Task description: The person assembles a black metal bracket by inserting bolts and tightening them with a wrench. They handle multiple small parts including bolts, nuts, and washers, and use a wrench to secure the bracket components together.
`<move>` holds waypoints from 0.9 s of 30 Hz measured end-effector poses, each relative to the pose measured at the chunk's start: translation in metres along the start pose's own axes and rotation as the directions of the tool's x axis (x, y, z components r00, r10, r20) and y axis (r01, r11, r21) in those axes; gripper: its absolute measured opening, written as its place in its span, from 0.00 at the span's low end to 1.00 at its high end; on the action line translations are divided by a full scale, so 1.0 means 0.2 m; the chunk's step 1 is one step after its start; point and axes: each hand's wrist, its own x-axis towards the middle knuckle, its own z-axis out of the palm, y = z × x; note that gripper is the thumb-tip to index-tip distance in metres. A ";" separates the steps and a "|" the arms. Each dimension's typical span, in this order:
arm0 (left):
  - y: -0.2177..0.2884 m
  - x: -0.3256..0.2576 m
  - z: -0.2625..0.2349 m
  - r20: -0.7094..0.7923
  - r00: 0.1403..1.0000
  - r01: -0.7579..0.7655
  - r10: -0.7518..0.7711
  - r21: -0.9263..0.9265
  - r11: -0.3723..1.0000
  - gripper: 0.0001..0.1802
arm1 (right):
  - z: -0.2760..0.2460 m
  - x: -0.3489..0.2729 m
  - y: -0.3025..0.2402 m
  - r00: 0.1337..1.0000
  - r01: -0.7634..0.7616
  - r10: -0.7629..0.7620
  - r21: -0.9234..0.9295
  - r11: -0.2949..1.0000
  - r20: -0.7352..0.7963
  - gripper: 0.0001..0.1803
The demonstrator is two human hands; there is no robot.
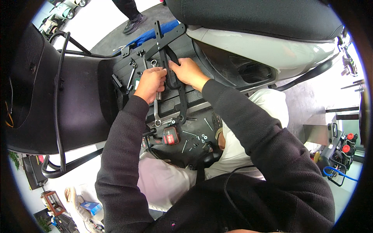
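My right hand point(188, 73) grips a black metal bracket point(171, 79) of flat slotted bars, its thumb pressed on the bar. My left hand point(151, 84) is closed, its fingertips meeting the bracket's left edge; what they pinch is hidden. A long silver ring wrench point(156, 110) shows above and below the left hand; I cannot tell whether the hand holds it. The bracket lies over the grey ribbed footboard point(190, 50) of a scooter, its upper end crossed by another black flat bar point(173, 35).
Another wrench point(131, 75) and black fittings lie on the footboard's left. Below, a red-and-black cordless power tool point(170, 136) and scattered bolts point(190, 134) lie on a dark surface. The scooter's black seat point(256, 17) and pale side panel point(248, 44) rise at right. A person's shoe point(134, 24) is beyond.
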 end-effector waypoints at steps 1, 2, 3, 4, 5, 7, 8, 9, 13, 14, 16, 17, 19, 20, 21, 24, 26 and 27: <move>0.00 0.00 0.00 -0.001 1.000 0.001 -0.001 -0.007 1.000 0.08 | -0.01 0.00 0.01 0.999 0.030 -0.030 -0.022 0.999 -0.017 0.27; 0.00 0.00 0.00 -0.002 1.000 0.001 -0.001 -0.012 1.000 0.08 | 0.00 0.00 0.00 0.996 -0.083 0.074 0.181 0.980 0.053 0.28; 0.00 0.00 0.00 -0.001 1.000 0.003 -0.003 -0.018 1.000 0.08 | -0.01 0.00 0.01 0.976 -0.179 0.113 0.392 0.902 0.187 0.28; 0.00 0.00 0.00 0.000 1.000 0.006 -0.005 -0.026 1.000 0.09 | -0.01 0.00 0.01 0.939 -0.320 0.182 0.543 0.776 0.293 0.29; 0.00 0.01 0.00 0.005 1.000 0.007 -0.007 -0.035 0.999 0.09 | -0.01 0.00 0.00 0.935 -0.324 0.185 0.510 0.797 0.304 0.29; 0.00 0.01 0.00 0.005 1.000 0.010 -0.010 -0.024 1.000 0.09 | -0.01 0.00 0.00 0.956 -0.242 0.128 0.459 0.855 0.266 0.28; 0.00 0.01 0.00 0.004 1.000 0.013 -0.013 -0.018 1.000 0.09 | -0.02 0.00 0.00 0.962 -0.216 0.122 0.415 0.884 0.242 0.27; 0.00 0.01 0.00 0.003 1.000 0.011 -0.011 -0.019 1.000 0.09 | -0.01 0.00 -0.01 0.999 0.026 -0.026 0.012 1.000 -0.023 0.27; 0.00 0.00 0.00 -0.003 1.000 0.005 -0.005 -0.020 1.000 0.09 | -0.04 -0.01 0.00 0.930 -0.332 0.160 0.568 0.753 0.332 0.28; 0.00 0.00 0.00 -0.003 1.000 0.005 -0.005 -0.021 1.000 0.09 | -0.04 -0.01 0.00 0.922 -0.341 0.155 0.551 0.762 0.355 0.27; 0.01 0.00 0.01 -0.003 1.000 0.002 -0.002 -0.014 1.000 0.08 | -0.04 0.00 0.01 0.936 -0.267 0.122 0.443 0.856 0.330 0.26; 0.01 0.00 0.01 -0.005 1.000 0.002 -0.002 -0.009 1.000 0.08 | -0.02 0.01 0.00 0.983 -0.116 0.069 0.285 0.951 0.168 0.25; 0.01 -0.01 0.02 -0.026 1.000 -0.002 0.002 -0.010 1.000 0.09 | -0.01 0.01 0.00 1.000 0.020 -0.020 0.011 1.000 0.002 0.25; 0.01 -0.01 0.02 -0.032 0.999 -0.012 0.012 -0.008 1.000 0.09 | 0.00 0.02 0.00 0.996 -0.075 0.062 0.193 0.978 0.070 0.26; 0.01 -0.01 0.02 -0.043 0.999 -0.004 0.003 -0.020 1.000 0.08 | -0.02 0.02 0.02 0.976 -0.173 0.104 0.386 0.906 0.192 0.27; 0.01 -0.01 0.03 -0.047 0.999 -0.008 0.005 -0.044 0.999 0.05 | -0.02 0.01 0.03 0.940 -0.279 0.113 0.534 0.798 0.322 0.28; 0.01 -0.01 0.03 -0.058 0.998 -0.004 0.002 -0.031 1.000 0.05 | -0.01 0.01 0.03 0.964 -0.206 0.105 0.438 0.875 0.246 0.27; 0.01 -0.01 0.03 -0.055 0.998 -0.011 0.009 -0.034 0.999 0.04 | 0.00 0.01 0.02 0.991 -0.107 0.081 0.258 0.960 0.108 0.24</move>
